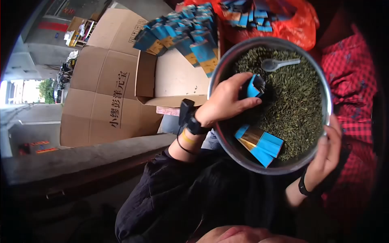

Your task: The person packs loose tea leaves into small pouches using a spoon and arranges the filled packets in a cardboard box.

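My left hand (228,97) is closed around a small blue packet (255,86), its open end facing right, over the left part of a metal basin (221,140). Dried green leaves (298,103), apparently loose tea, fill much of the basin. At the basin's right rim, my right hand (327,152) grips the edge, thumb inside and fingers outside. A clear plastic spoon (279,64) lies on the leaves near the far side. Two overlapping blue-and-gold packets (259,142) rest inside the basin by its near wall.
Left of the basin, an open cardboard box (145,77) holds a pile of blue-and-gold packets (182,34). A large cardboard sheet (87,91) with printed characters stands beside it. Behind the basin, a red plastic bag (306,26) contains more blue packets. Red checked cloth (352,85) is at right.
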A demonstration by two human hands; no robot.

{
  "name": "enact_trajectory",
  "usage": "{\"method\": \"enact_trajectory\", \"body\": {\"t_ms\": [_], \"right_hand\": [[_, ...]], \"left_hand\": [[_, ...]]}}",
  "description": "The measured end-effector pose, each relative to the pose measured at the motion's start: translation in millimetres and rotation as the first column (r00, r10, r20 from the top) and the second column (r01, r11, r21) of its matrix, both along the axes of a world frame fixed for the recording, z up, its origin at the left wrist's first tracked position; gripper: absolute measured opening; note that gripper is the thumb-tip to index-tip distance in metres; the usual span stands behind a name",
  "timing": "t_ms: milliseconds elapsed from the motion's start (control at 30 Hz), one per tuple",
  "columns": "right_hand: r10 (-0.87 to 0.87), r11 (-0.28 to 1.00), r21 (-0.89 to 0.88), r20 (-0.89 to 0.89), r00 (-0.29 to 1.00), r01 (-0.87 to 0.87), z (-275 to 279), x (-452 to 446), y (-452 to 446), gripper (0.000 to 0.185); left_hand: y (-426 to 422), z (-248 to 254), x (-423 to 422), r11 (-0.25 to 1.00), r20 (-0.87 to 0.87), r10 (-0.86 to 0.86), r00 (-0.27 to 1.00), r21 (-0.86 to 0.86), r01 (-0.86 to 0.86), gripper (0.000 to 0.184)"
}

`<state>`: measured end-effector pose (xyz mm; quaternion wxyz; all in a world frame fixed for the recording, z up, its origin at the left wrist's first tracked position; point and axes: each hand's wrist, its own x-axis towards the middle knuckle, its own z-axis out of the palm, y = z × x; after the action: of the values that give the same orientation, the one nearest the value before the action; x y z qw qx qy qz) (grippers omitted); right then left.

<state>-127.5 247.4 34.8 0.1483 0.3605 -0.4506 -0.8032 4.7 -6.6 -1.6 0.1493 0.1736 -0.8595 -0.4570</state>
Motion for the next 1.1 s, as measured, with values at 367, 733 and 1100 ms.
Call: {"method": "enact_trajectory", "body": {"t_ms": [367, 733, 1100], "right_hand": [[0.880, 0.367, -0.469, 0.455, -0.137, 0.803, -1.5, 17.2, -139.0, 0.011], [0.888, 0.168, -0.578, 0.441, 0.133, 0.799, 15.1, 17.9, -168.5, 0.027], [0.984, 0.151, -0.218, 0.122, -0.126, 0.964, -10.8, -20.0, -154.5, 0.013]], "left_hand": [[-7.9, -34.4, -2.0, 0.996, -0.249, -0.023, 0.968, -0.093, 0.000, 0.036], [-5.5, -27.1, -1.2, 0.985, -0.321, 0.169, 0.932, 0.067, -0.156, 0.056], [-1.5, -18.9, 4.5, 0.977, -0.323, 0.123, 0.938, -0.125, -0.172, 0.071]]}}
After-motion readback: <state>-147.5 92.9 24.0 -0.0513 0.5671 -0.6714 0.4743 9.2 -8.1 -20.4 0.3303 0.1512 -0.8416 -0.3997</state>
